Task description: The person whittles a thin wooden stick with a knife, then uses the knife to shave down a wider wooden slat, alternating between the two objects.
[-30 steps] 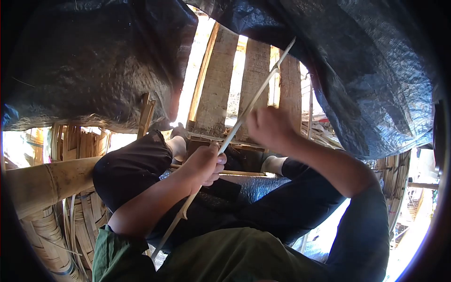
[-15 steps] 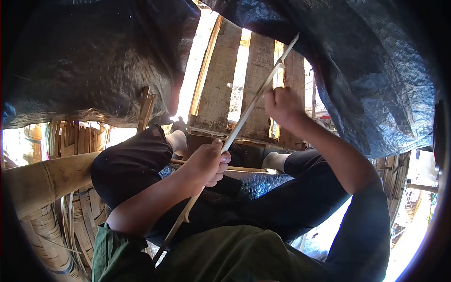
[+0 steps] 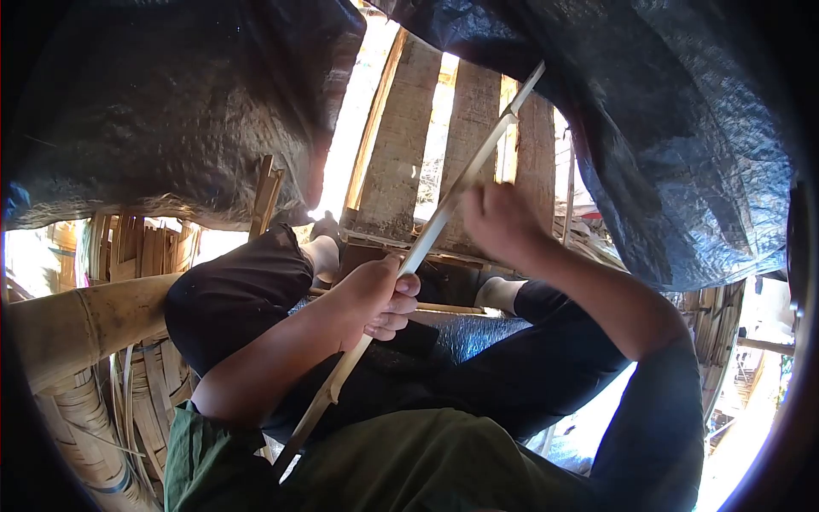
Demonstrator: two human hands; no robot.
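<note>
A long split bamboo strip point(image 3: 434, 226) runs slantwise across my lap, from the upper right down to the lower left. Raised joints show near both of its ends. My left hand point(image 3: 380, 303) is wrapped round its middle, thumb lying along the strip. Close beside the strip's upper half, my right hand point(image 3: 505, 220) is curled into a fist, slightly smeared by motion. I cannot tell what, if anything, is inside that fist.
Dark plastic sheeting hangs at the left point(image 3: 179, 111) and the right point(image 3: 691, 145). Ahead stand upright wooden planks point(image 3: 401, 145) with bright gaps. A thick bamboo pole point(image 3: 94, 320) lies by my left knee, above woven bamboo point(image 3: 90, 427). Shiny foil-like sheet point(image 3: 469, 333) shows between my legs.
My right hand has moved down and to the left along the strip, nearer my left hand. The left hand keeps its grip, shifted slightly, and the strip has barely moved.
</note>
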